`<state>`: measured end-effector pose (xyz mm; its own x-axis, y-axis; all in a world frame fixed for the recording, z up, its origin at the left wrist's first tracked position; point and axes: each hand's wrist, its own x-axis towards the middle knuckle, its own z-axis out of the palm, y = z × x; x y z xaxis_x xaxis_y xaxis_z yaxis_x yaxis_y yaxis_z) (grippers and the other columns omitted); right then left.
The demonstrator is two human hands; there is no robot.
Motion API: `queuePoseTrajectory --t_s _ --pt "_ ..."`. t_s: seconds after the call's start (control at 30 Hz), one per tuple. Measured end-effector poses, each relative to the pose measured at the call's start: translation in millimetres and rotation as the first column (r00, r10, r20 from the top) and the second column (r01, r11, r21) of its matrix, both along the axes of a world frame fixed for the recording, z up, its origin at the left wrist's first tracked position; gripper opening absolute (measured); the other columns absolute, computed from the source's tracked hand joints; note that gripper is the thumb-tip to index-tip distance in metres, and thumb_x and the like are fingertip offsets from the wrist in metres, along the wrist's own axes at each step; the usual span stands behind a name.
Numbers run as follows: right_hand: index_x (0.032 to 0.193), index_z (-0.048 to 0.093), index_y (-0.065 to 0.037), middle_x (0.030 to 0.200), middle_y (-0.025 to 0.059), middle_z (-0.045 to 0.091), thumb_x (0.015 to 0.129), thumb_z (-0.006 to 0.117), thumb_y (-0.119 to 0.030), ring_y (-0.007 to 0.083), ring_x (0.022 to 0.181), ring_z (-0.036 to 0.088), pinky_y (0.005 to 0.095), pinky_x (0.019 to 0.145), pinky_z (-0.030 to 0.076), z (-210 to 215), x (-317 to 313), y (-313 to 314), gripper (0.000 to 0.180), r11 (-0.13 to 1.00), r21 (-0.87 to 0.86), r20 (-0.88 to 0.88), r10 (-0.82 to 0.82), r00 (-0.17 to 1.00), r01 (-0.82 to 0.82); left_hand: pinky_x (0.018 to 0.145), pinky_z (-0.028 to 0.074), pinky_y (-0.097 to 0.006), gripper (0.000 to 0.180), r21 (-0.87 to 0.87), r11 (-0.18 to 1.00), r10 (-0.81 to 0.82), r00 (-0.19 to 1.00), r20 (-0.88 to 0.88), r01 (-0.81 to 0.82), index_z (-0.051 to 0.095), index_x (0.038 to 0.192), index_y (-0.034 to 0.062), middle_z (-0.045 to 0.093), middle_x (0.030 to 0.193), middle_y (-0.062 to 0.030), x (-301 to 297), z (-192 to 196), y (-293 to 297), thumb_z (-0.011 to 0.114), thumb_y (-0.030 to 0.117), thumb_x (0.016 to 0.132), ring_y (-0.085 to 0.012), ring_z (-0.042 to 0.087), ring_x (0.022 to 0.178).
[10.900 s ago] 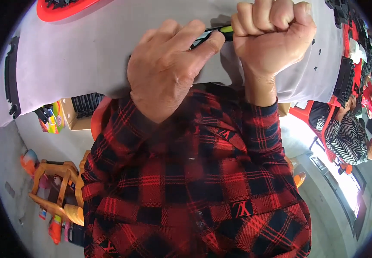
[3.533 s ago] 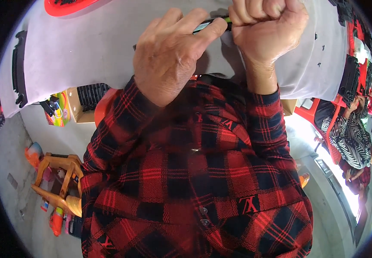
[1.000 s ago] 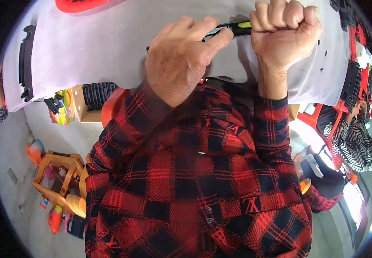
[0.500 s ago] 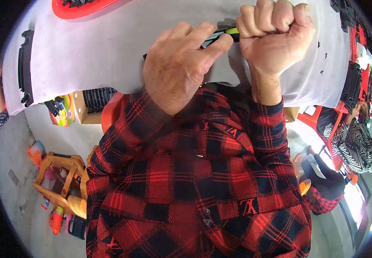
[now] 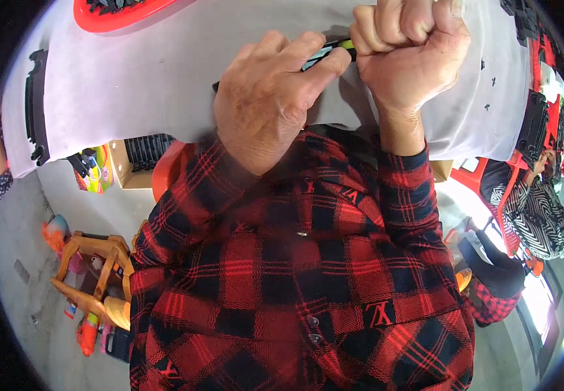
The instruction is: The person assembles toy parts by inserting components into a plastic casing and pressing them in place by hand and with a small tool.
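Over the cloth-covered table, my left hand point(image 5: 262, 98) lies back up with its fingers closed on a dark strip-like piece point(image 5: 215, 86). Most of that piece is hidden; one end pokes out left of the hand. Between the left thumb and forefinger shows a pale blue-grey flat part point(image 5: 313, 58). Close on the right, my right hand point(image 5: 415, 58) is a fist, wrist side toward me, wrapped round a tool with a yellow-green and black handle point(image 5: 346, 44). The tool's working end is tucked by the left fingertips, so its kind cannot be made out.
A red basin point(image 5: 132, 26) of small dark pieces stands far left on the table. Black notched plastic parts point(image 5: 36, 107) line the left edge, with more point(image 5: 534, 130) at the right. Tiny dark bits point(image 5: 493, 81) lie on the right. A seated person point(image 5: 536, 208) is at far right.
My right fist has shifted slightly left, closer to my left hand. The left hand has barely moved, and both grips look the same.
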<state>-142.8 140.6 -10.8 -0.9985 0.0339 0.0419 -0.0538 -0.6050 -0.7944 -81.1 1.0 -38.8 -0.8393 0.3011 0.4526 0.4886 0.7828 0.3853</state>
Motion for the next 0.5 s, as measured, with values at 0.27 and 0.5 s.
queuePoseTrajectory --t_s 0.27,0.5 --pt "0.061 0.035 -0.014 0.052 -0.0026 0.024 0.110 0.039 -0.040 0.0103 0.045 0.015 0.0292 0.042 0.017 -6 -1 1 0.055 1.000 -0.003 -0.064 -0.021 0.998 0.020 0.071 0.049 -0.035 0.032 -0.011 1.000 -0.016 1.000 0.016 0.016 0.070 0.110 0.0204 0.063 0.102 0.0026 0 5 2 0.065 0.013 0.079 -0.0203 0.057 0.082" --pt "0.062 0.036 -0.014 0.052 -0.0025 0.025 0.110 0.040 -0.038 0.0099 0.045 0.017 0.0294 0.042 0.018 -19 -9 -6 0.055 0.709 -0.659 -0.323 0.035 0.946 -0.251 0.070 0.048 -0.035 0.033 -0.014 1.000 -0.011 1.000 0.002 0.011 0.069 0.110 0.0206 0.062 0.101 0.0029 0 3 2 0.065 0.014 0.079 -0.0205 0.056 0.083"
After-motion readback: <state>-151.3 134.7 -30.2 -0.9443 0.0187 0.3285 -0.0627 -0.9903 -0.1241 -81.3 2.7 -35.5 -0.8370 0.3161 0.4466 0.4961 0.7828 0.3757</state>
